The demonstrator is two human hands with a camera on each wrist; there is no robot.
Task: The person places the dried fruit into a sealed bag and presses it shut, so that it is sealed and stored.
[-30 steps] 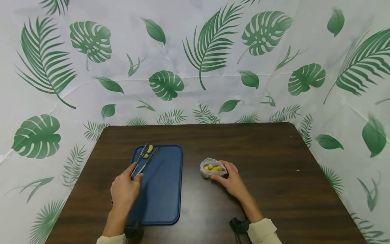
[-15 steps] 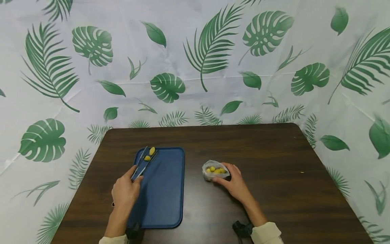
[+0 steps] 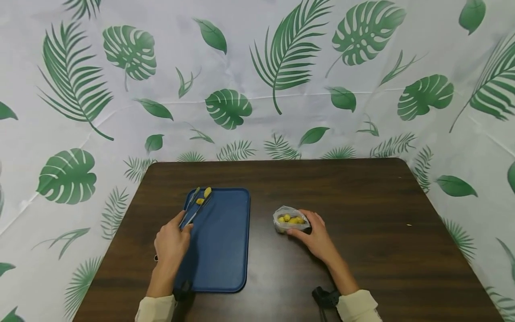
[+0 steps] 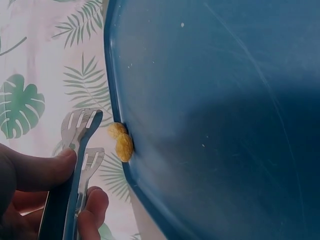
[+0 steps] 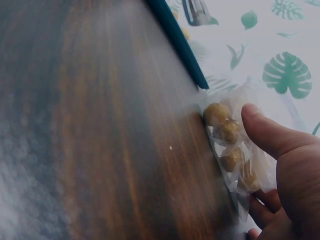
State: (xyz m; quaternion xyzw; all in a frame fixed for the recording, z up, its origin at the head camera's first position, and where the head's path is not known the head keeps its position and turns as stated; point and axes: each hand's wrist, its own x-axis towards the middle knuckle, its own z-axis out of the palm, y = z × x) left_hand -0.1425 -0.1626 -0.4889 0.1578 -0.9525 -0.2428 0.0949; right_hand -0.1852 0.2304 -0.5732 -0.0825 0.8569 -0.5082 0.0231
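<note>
My left hand (image 3: 172,243) grips a pair of tongs (image 4: 60,200) with slotted metal ends. Their arms are spread, and in the head view the tips reach over the blue tray's (image 3: 219,259) far left corner. Two small yellow pieces lie there, one piece (image 3: 207,192) at the far rim and the other piece (image 3: 200,201) just nearer, between the tong arms in that view. To the right of the tray, my right hand (image 3: 315,237) holds a clear plastic bag (image 3: 280,228) from its right side, thumb in front. Several roundish yellow balls (image 5: 231,131) sit inside.
Dark brown wood-grain table (image 3: 362,192) lies under everything, with a tiny pale fleck (image 3: 408,225) on its right side. Behind it hangs a white cloth (image 3: 181,116) printed with green leaves. A strip of bare table separates tray and bag.
The head view has shifted a little. Relative to the tray, the tong tips have moved slightly left and a bit closer together. The right hand keeps its hold on the bag.
</note>
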